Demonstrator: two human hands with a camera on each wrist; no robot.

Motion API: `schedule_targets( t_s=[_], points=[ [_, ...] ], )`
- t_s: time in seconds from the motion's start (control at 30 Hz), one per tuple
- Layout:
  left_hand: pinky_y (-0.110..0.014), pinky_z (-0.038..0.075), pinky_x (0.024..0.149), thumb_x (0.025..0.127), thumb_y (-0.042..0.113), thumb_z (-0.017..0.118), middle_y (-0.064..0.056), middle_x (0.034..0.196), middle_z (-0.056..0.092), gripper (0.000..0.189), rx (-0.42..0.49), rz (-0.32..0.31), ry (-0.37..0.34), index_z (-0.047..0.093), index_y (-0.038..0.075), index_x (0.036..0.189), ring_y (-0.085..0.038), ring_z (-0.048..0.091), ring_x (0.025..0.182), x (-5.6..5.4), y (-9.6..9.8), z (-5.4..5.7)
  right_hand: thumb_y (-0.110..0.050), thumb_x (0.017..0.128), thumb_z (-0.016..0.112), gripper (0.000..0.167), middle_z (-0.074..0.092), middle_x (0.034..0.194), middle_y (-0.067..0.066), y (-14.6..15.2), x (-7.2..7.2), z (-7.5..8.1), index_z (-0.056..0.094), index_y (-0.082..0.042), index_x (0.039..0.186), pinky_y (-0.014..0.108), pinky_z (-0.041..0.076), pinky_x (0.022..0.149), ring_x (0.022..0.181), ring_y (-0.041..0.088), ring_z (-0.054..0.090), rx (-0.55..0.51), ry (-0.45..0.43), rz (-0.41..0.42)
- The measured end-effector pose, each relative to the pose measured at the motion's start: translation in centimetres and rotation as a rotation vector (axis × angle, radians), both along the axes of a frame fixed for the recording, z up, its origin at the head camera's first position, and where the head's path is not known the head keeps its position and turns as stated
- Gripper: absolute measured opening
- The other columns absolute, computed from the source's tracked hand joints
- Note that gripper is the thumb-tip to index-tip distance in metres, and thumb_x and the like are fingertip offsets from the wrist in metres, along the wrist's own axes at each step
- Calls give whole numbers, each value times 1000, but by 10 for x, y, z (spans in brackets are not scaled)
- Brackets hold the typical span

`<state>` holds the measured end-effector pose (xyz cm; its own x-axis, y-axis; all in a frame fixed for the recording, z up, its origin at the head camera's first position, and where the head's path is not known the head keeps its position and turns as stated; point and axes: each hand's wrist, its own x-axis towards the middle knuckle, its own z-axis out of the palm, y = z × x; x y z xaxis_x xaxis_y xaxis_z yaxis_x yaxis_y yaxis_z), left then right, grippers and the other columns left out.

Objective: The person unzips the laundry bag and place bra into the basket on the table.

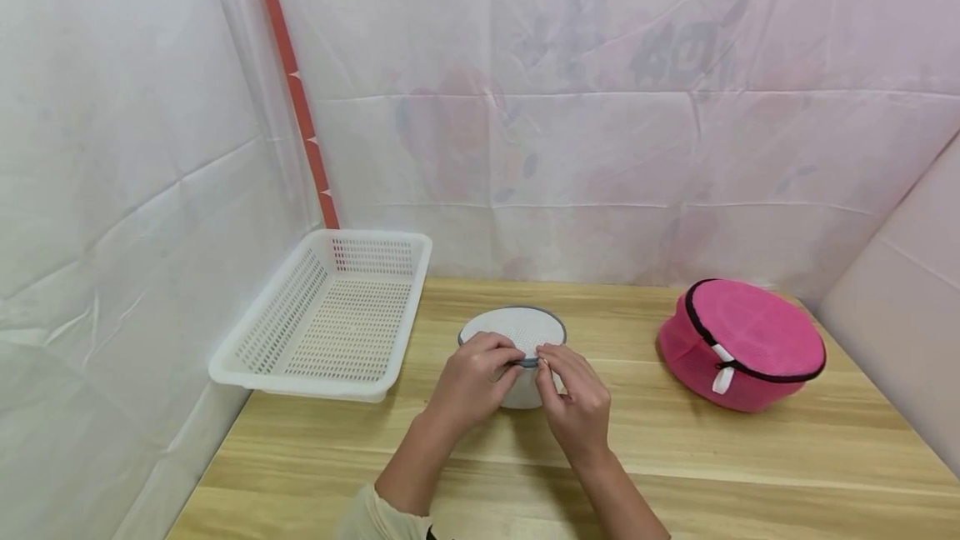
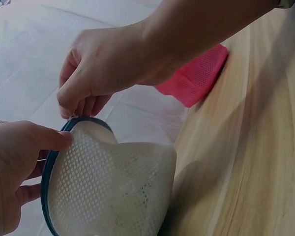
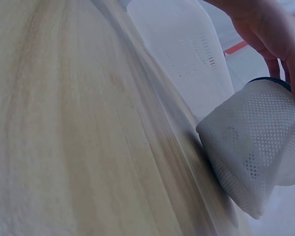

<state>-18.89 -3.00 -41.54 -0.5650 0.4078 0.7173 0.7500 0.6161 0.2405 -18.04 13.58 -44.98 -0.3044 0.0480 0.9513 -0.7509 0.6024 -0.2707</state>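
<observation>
A round white mesh laundry bag [image 1: 517, 323] with a grey-blue zipped rim stands on the wooden table, in front of the person. At the near side of its rim, the left hand [image 1: 472, 377] pinches the edge, and in the left wrist view its thumb lies against the mesh. Close beside it, the right hand [image 1: 579, 398] pinches the zip at the rim between thumb and fingers; the zip pull itself is mostly hidden by the fingertips. The mesh wall [image 3: 255, 137] bulges and creases below the rim in the right wrist view.
On the left stands a white perforated plastic basket [image 1: 408, 332], close to the sheet-covered wall. A pink mesh bag [image 1: 757, 332] with a black zip and white tab sits at the right. White sheeting [image 1: 570, 148] hangs behind the table [image 1: 712, 473].
</observation>
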Motion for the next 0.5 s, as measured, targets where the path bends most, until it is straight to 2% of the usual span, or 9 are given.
schedule_targets(
  t_s=[0.2,0.5],
  points=[
    [-20,53,81,81,14,81,5,92,69,12,-16,-2,32,79,12,93,-12,63,88,2,9,-2,0,83,65,12,75,88,15,-3,0,-2,76,3,88,23,51,98,84,33,71,19,26,19],
    [-19,52,79,83,12,79,5,89,68,8,2,7,-13,78,11,91,-12,62,87,4,9,-3,1,83,64,11,74,85,16,-5,-1,-4,75,4,86,26,52,97,81,33,71,38,69,26]
  ],
)
